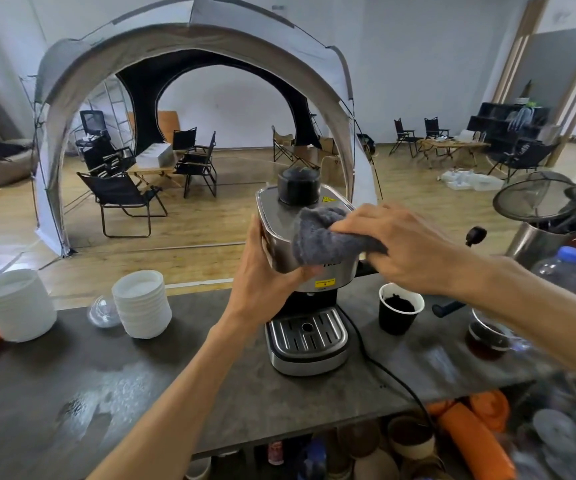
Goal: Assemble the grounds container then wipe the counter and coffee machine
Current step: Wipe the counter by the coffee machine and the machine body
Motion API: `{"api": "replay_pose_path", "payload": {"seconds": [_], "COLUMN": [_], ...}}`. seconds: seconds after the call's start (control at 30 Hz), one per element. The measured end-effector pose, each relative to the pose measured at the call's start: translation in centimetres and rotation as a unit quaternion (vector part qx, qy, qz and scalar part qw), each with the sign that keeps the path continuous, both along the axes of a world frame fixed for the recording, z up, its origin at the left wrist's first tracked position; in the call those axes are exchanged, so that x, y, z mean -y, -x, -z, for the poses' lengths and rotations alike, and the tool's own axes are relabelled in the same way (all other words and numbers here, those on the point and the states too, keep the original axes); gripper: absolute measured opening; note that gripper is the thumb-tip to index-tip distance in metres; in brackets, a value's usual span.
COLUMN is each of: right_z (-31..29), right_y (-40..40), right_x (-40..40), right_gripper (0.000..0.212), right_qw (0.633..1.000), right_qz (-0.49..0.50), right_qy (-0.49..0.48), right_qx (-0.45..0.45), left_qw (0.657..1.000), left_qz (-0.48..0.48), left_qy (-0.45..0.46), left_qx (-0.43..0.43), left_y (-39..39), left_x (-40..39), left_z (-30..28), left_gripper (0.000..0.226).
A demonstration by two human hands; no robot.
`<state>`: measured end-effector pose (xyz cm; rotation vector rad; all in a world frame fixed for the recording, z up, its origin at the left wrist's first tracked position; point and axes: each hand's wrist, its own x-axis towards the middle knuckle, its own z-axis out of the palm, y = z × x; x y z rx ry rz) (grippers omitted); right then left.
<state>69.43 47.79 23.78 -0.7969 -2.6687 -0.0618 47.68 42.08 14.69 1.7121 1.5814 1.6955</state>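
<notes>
A steel coffee machine (309,336) with a black cap on top stands on the dark counter (141,393). My left hand (262,275) grips the machine's left front corner, thumb along its side. My right hand (404,247) holds a grey cloth (321,239) and presses it on the machine's top and front edge. A black paper cup (399,310) with dark coffee grounds inside stands just right of the machine. The counter's left part shows wet streaks.
Two stacks of white lids (142,303) (16,304) and a clear dome lid (103,311) sit at the left. A glass cup of dark liquid (487,337), a water bottle (561,268), a steel can with strainers (539,216) and the power cord (383,372) lie right.
</notes>
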Motion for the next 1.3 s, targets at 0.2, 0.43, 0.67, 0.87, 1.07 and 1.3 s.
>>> {"api": "replay_pose_path", "payload": {"seconds": [0.2,0.43,0.67,0.87,1.07,1.3], "right_z": [-1.6,-2.1,-1.3,-6.6,-1.1,-0.5], "right_y": [-1.3,5.0,0.6,1.5,3.4,-1.6], "right_x": [-5.2,-7.5,-1.9,-3.0,-5.5,2.9], "right_gripper": [0.053,0.05,0.06,0.058,0.062,0.058], "right_qw": [0.995,0.974,0.995,0.976,0.98,0.967], "right_qz": [0.092,0.19,0.055,0.066,0.141,0.012], "right_qy": [-0.042,-0.088,0.078,0.16,0.114,0.215], "right_qx": [0.027,0.085,-0.026,-0.131,-0.077,-0.139], "left_qw": [1.0,0.999,1.0,0.999,0.999,0.999], "left_qz": [-0.004,0.004,0.008,0.01,0.016,0.029], "left_qy": [0.015,0.026,0.021,0.026,0.028,0.026], "left_qx": [0.011,0.023,0.016,0.025,0.024,0.021], "left_y": [-0.1,0.1,-0.1,-0.1,-0.1,0.1], "left_x": [0.2,0.3,0.4,0.5,0.6,0.3], "left_z": [0.3,0.4,0.4,0.4,0.5,0.4], "left_gripper": [0.11,0.116,0.109,0.108,0.114,0.106]}}
